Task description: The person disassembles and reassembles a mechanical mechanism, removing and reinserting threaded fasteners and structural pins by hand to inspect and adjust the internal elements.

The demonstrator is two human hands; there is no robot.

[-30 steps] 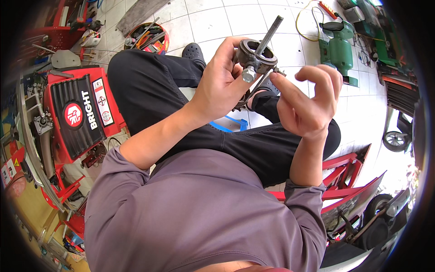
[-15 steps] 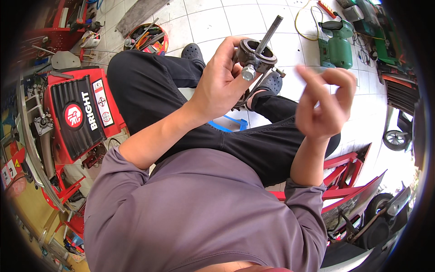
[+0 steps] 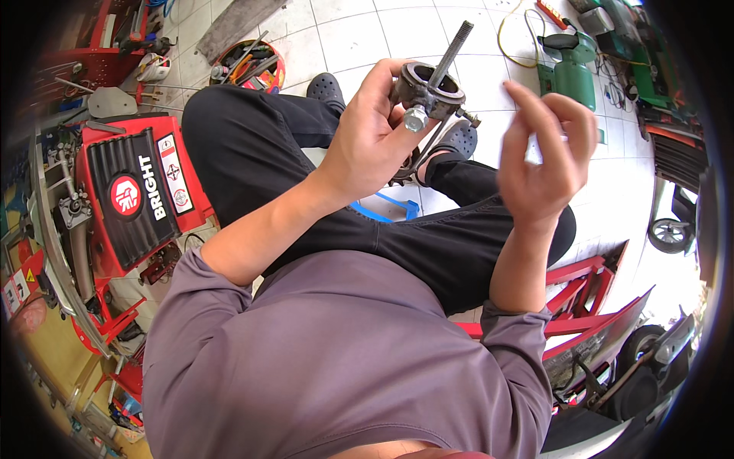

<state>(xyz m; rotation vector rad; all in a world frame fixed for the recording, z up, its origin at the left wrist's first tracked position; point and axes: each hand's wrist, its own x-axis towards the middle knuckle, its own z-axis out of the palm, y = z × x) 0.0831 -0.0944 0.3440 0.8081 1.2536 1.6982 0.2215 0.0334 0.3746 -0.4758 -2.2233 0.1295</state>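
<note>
My left hand [image 3: 372, 138] is closed round a dark metal ring-shaped clamp [image 3: 411, 90], held up above the gap between my knees. From the clamp a long threaded rod [image 3: 453, 52] sticks up and away. A shiny hex bolt head [image 3: 416, 118] shows at its near side, and a smaller bolt [image 3: 468, 117] at its right end. To the right, apart from the clamp, my right hand [image 3: 552, 157] is raised with nothing visible in it. Its index finger stretches toward the clamp, and its other fingers are loosely curled and spread.
A red and black case [image 3: 138, 187] stands at my left. Beyond my left knee sits a round tub of tools [image 3: 248, 67]. A green machine [image 3: 573, 80] stands far right on the tiles. Below my hands lies a blue piece [image 3: 394, 208]; a red metal frame [image 3: 581, 294] is near right.
My right hand has shifted slightly, its index finger rising and its fingers spreading. The left hand and clamp have tilted a little, moving slightly left.
</note>
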